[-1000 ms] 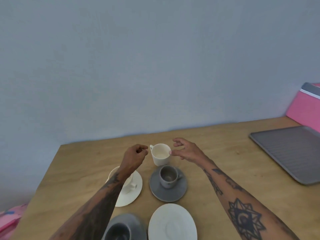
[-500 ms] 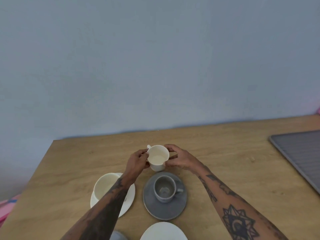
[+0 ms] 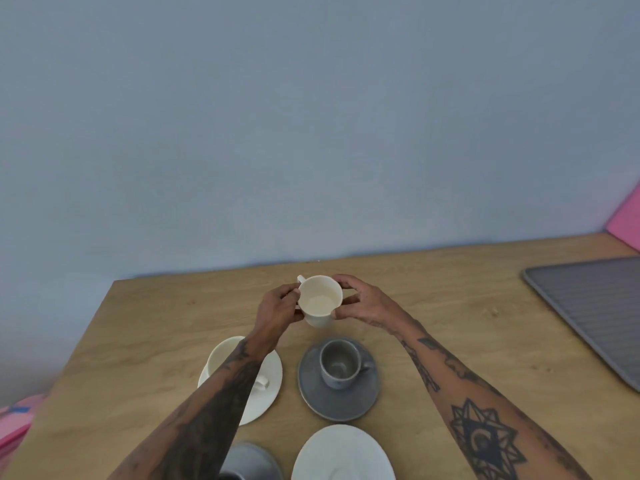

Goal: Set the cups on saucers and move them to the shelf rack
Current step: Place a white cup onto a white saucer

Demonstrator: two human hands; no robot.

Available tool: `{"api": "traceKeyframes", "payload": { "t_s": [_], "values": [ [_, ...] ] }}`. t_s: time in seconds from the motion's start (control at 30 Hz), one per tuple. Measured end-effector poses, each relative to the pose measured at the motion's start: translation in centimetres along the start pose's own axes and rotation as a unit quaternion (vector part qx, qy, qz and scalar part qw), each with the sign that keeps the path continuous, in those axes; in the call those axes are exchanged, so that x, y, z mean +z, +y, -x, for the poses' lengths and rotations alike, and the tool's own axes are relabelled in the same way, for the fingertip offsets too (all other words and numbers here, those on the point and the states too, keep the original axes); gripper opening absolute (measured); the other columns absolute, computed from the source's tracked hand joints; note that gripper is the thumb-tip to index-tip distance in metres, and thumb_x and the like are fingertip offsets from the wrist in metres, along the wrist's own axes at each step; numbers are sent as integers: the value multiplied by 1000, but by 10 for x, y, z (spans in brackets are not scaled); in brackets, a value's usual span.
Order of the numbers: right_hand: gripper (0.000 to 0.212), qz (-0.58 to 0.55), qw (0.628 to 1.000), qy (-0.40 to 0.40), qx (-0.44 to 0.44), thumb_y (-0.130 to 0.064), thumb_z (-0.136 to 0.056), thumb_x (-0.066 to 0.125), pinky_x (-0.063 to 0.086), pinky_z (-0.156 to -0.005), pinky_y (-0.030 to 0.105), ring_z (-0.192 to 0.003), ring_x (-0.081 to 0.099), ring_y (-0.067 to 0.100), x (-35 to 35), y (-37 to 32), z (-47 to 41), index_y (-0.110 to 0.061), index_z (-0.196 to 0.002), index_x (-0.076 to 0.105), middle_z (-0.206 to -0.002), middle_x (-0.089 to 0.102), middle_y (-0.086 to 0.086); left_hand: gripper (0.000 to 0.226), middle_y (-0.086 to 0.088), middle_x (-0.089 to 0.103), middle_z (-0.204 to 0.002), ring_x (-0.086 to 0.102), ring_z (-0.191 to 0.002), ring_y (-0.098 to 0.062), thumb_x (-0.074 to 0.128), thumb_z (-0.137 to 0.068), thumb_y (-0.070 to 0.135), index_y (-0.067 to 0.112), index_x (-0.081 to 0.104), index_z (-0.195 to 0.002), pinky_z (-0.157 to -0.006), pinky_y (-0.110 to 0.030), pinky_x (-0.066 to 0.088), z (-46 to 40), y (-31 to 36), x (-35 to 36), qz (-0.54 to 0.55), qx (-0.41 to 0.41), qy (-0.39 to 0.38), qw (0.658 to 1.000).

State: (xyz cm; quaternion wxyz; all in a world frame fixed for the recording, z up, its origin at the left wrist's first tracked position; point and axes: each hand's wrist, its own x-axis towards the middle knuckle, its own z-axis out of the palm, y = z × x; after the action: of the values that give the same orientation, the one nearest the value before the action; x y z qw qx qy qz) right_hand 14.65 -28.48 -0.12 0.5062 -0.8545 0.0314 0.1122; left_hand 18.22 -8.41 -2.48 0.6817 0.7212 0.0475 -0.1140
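Both hands grip a small cream cup (image 3: pixel 320 299), lifted and tilted toward me above the wooden table (image 3: pixel 145 334). My left hand (image 3: pixel 278 306) pinches its left side near the handle. My right hand (image 3: pixel 360 301) grips its right side. Below it a grey cup (image 3: pixel 337 362) stands on a grey saucer (image 3: pixel 311 396). Another cream cup (image 3: pixel 221 355) sits on a white saucer (image 3: pixel 268 400), partly hidden by my left forearm. A bare white saucer (image 3: pixel 343 452) lies at the bottom edge. Beside it a grey saucer (image 3: pixel 251 459) is cut off by the frame.
A grey ribbed tray (image 3: pixel 588 306) lies at the right of the table. A pink box (image 3: pixel 627 220) stands behind it against the blue-grey wall. Pink fabric (image 3: pixel 17 420) shows beyond the table's left edge.
One second ago both hands hovered beside the cream cup standing on the table. They closed on it, and now it is raised off the table and tilted toward me.
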Motion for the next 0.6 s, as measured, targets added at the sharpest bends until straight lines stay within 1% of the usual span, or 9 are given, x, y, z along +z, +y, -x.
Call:
{"api": "traceKeyframes", "payload": {
  "t_s": [0.13,0.23,0.4,0.5,0.53,0.6],
  "values": [
    [77,6,999,36,-11,-12,-71,85,51,-104,48,-108,70,18,9,-22,35,-32,-139,54,-136,61,-9,27,-12,70,-105,70,-96,-32,52,-97,13,8,69,-117,-72,-34,61,24,15,-11,0,19,-22,1000],
    [77,19,998,62,-18,-14,-71,84,51,-104,48,-109,69,18,18,-42,66,-32,-139,54,-136,61,-8,28,-12,70,-107,70,-96,-31,51,-97,13,9,69,-119,-69,-30,60,49,25,-23,0,35,-43,998],
    [67,9,994,105,-28,-12,-74,81,53,-101,46,-104,71,18,41,-59,125,-34,-134,58,-132,63,-9,28,-9,69,-99,70,-84,-27,51,-96,11,10,71,-115,-70,-33,60,93,33,-40,-8,52,-82,995],
    [67,-12,993,115,-19,-10,-75,81,56,-98,46,-105,72,18,56,-60,157,-31,-135,58,-133,63,-9,27,-6,70,-95,70,-78,-23,51,-95,11,11,71,-113,-61,-27,59,118,28,-45,-17,52,-101,993],
    [68,-14,993,118,-13,-10,-75,81,55,-99,46,-106,71,18,61,-59,168,-30,-136,57,-133,64,-9,27,-5,71,-94,70,-77,-22,51,-95,11,12,72,-111,-59,-26,59,126,24,-46,-22,49,-106,993],
    [69,-18,992,123,1,-9,-74,82,52,-103,43,-110,69,16,70,-52,187,-29,-135,58,-131,65,-9,26,-5,71,-94,71,-83,-25,52,-94,12,13,73,-110,-63,-30,61,140,12,-45,-31,38,-114,992]
  ]
}}
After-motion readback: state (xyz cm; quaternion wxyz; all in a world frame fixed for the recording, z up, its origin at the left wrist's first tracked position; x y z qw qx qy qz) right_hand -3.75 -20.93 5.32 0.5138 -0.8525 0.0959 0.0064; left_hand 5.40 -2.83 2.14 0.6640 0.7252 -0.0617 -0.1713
